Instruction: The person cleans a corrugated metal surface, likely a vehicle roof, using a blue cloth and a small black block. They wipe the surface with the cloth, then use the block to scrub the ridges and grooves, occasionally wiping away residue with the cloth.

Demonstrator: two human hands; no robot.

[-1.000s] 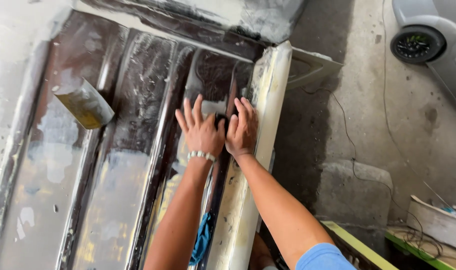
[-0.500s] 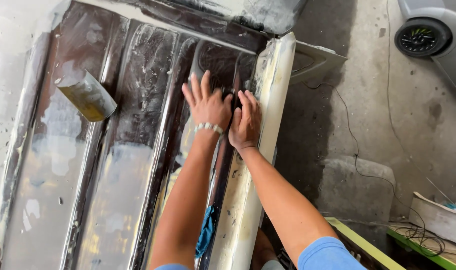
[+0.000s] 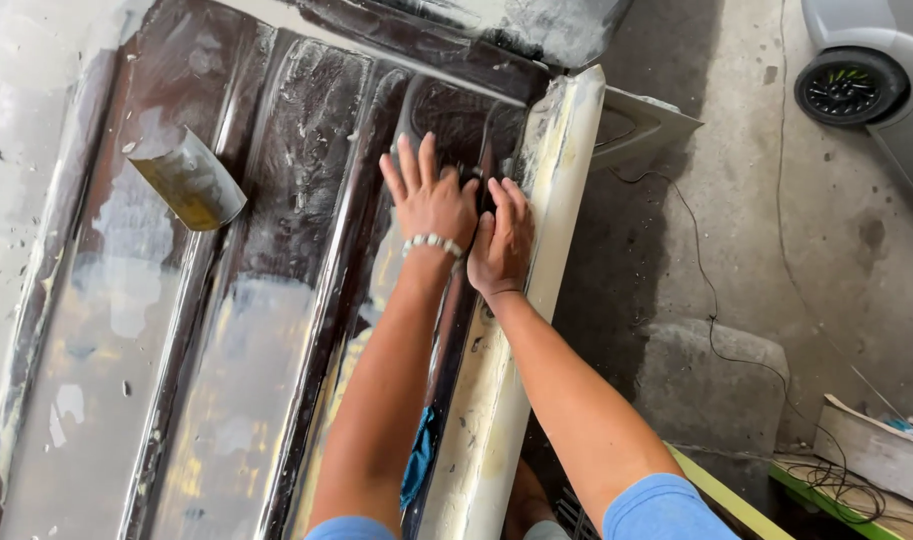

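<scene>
A long dark glossy panel (image 3: 276,250) with raised ribs and pale smears lies in front of me. My left hand (image 3: 431,200), with a white bead bracelet at the wrist, lies flat in a groove near the panel's far end, fingers spread. My right hand (image 3: 501,235) lies flat beside it against the cream-coloured right edge rail (image 3: 536,300), fingers close together. A small dark thing (image 3: 473,187) shows between the two hands; I cannot tell what it is or whether a hand grips it.
A tan curved scraper-like piece (image 3: 186,182) rests on the panel's left part. A blue cloth (image 3: 419,458) hangs under my left arm. To the right are a concrete floor, a thin cable (image 3: 711,300), a grey block (image 3: 711,385), a car wheel (image 3: 849,88) and boards with wires (image 3: 861,455).
Both hands have slid together along the groove toward the panel's far end, staying flat on the surface. The view has shifted slightly.
</scene>
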